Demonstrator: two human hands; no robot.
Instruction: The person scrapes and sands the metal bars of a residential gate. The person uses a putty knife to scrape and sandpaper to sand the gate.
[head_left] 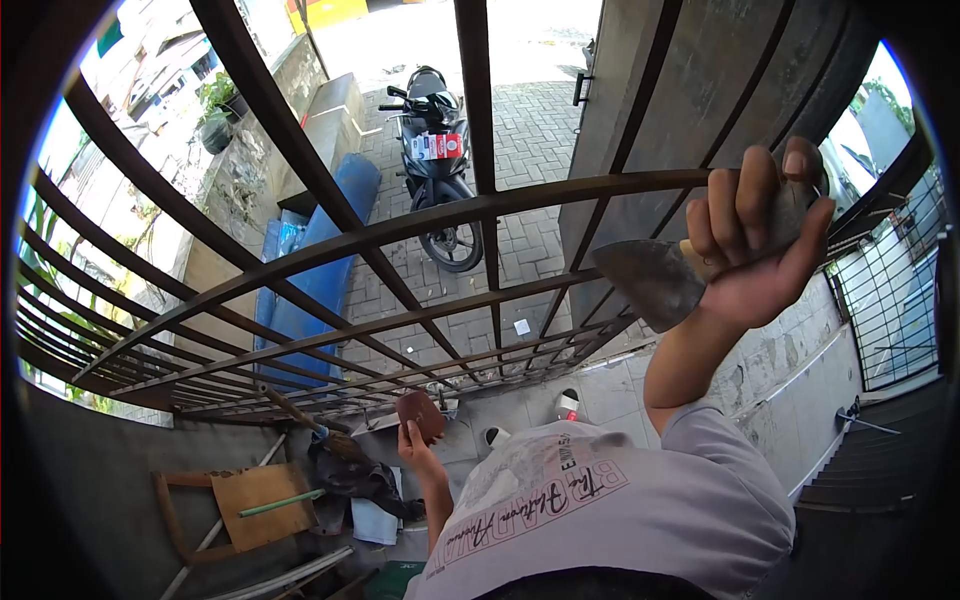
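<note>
My right hand (755, 235), raised at the upper right, is closed around the handle of a scraper with a dark, wide metal blade (655, 283). The blade points left, in front of the metal bars. A curved horizontal bar (400, 222) of the dark grille runs up to my fingers; whether they touch it is unclear. Low at centre left, my left hand (422, 452) holds a reddish-brown flat piece (421, 415), which looks like sandpaper, below the grille. Its fingers are partly hidden behind the piece.
Beyond the grille stand a black motorcycle (435, 165) on paving and a blue rolled sheet (325, 270). A grey metal panel (620, 130) is at upper right. At lower left lie a wooden frame (185, 520), a broom (340, 443) and dark cloth.
</note>
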